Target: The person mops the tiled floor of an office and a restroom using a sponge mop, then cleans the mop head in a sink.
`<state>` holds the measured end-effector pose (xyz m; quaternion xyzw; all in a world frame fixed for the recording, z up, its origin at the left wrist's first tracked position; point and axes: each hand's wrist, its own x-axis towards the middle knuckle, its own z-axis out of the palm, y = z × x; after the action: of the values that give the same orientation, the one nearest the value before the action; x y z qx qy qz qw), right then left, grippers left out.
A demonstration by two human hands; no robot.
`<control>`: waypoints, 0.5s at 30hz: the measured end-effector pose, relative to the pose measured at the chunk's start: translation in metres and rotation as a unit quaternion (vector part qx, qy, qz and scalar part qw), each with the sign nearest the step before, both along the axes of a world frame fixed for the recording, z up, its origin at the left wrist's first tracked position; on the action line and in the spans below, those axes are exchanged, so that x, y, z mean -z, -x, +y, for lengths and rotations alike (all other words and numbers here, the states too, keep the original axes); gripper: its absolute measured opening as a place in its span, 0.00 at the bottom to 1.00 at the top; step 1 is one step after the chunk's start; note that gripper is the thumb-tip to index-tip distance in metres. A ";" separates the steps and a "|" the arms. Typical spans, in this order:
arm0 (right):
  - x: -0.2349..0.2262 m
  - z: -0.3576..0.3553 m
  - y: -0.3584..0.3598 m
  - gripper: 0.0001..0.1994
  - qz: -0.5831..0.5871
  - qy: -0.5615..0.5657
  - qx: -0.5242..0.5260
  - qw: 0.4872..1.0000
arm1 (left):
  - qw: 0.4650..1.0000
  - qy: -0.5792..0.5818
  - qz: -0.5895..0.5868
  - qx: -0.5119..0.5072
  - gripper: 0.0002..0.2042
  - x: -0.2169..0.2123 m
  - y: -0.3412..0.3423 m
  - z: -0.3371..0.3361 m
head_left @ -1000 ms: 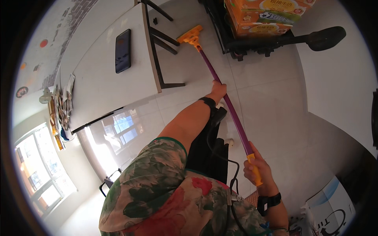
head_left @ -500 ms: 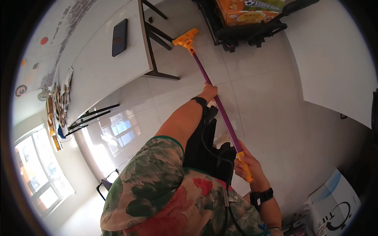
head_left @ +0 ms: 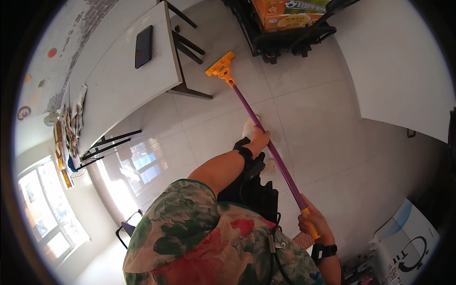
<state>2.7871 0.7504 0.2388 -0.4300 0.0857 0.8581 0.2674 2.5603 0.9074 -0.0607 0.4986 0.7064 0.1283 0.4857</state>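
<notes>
Two-handed hold on a long-handled floor tool, seen from above. The landmark is the long, pale-topped table [head_left: 111, 92] with dark metal legs, standing at the person's left. The long-handled floor tool [head_left: 280, 161], with its purple tubular shaft, orange crosswise head [head_left: 221, 65] and yellow-orange end grip [head_left: 312, 230], lies wholly to the right of the table. Its head is near the table's dark legs, over the glossy grey tiled floor [head_left: 327, 147]; the shaft slants from there away from the table, toward the person.

Of the two hands, the left hand [head_left: 259, 138] is the nearer to the table and is closed round the purple shaft partway along; a black band [head_left: 245, 154] circles its wrist. The right hand [head_left: 320, 221], farther from the table, is wrapped round the end grip, with a black wrist device [head_left: 327, 251] behind it.

On the table lies a dark, rectangular smartphone [head_left: 143, 46]; a bundle of printed papers [head_left: 76, 114] stands at the table's end on the window side. Well to the right of the table, a black wheeled cart [head_left: 280, 42] carries orange printed cartons [head_left: 289, 23]. Farther right of the table is a broad white surface [head_left: 403, 66] with a curved-looking edge.
</notes>
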 end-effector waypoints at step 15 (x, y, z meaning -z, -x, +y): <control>0.013 0.074 0.024 0.31 0.026 0.003 -0.024 0.999 | 0.924 0.239 -0.214 -0.207 0.18 0.071 0.088 0.061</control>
<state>2.7626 0.8249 0.2258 -0.4103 0.0844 0.8750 0.2428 2.4722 0.9688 -0.1321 0.1708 0.6830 0.1569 0.6926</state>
